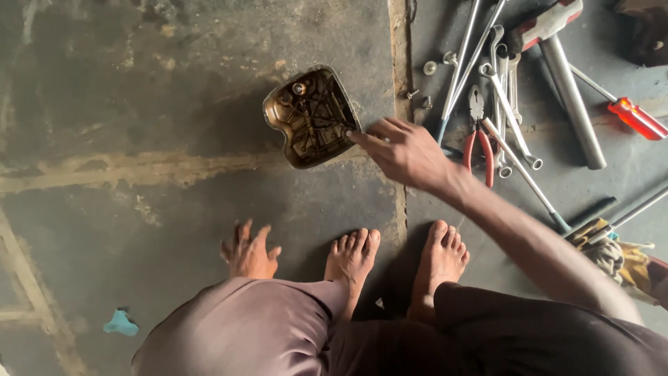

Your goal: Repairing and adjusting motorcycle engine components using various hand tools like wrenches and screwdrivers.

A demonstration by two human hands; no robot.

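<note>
Oily metal cover [311, 117] lies on the concrete floor [139, 181], right hand [403, 152] fingertips touching its edge, left hand [248, 252] spread, gripping nothing.

Brownish-gold oily metal cover [311, 116], red-handled pliers [479, 139], red screwdriver [637, 117], turquoise scrap [120, 323], mauve shorts [243, 327], grey stained floor [139, 104].

The light is dim, soft and even, like overcast daylight, with no hard-edged shadows on the stained grey concrete floor [174, 174]. A faint dark shadow pools around the bare feet [351, 261], nearer the viewer than the oily bronze-coloured metal engine cover [311, 116]. That cover's wet inside shows small glints. The left hand [248, 252] is slightly motion-blurred; the right hand [406, 151] is sharper. Corners darken slightly.
</note>
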